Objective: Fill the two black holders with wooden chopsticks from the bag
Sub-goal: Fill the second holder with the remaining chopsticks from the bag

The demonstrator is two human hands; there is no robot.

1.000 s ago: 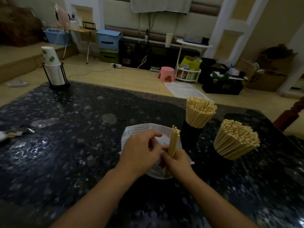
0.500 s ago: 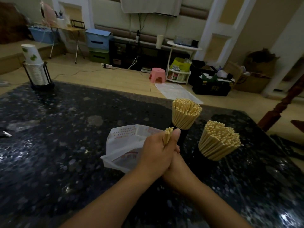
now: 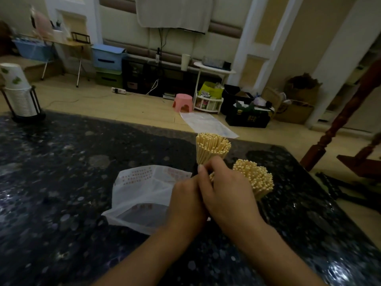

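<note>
Place: on the dark speckled table (image 3: 61, 182), just in front of the two filled holders, near the white bag (image 3: 142, 195)
Step in hand: squaring up a small bundle of chopsticks (image 3: 212, 176) between both hands, ahead of loading; judged late in the task, since both holders look packed
Left hand (image 3: 185, 205): curled round the lower bundle, as far as can be told; fingers hidden behind the right
Right hand (image 3: 224, 195): wrapped over the bundle from the right, thumb up along its near side
Bundle axis: near upright, tips pointing up and slightly away; only the pale ends peep out above the right hand
Far bunch (image 3: 212, 147): fanned in its holder, leaning a little left; black holder mostly hidden behind the hands
Near bunch (image 3: 255, 178): splayed, tilted toward the right; its holder not visible
Next move: likely lifting the bundle over one bunch and working it down into a gap; calls for a firm, aligned grip and a steep entry
Bag: open mouth facing the hands, looking nearly spent
</note>
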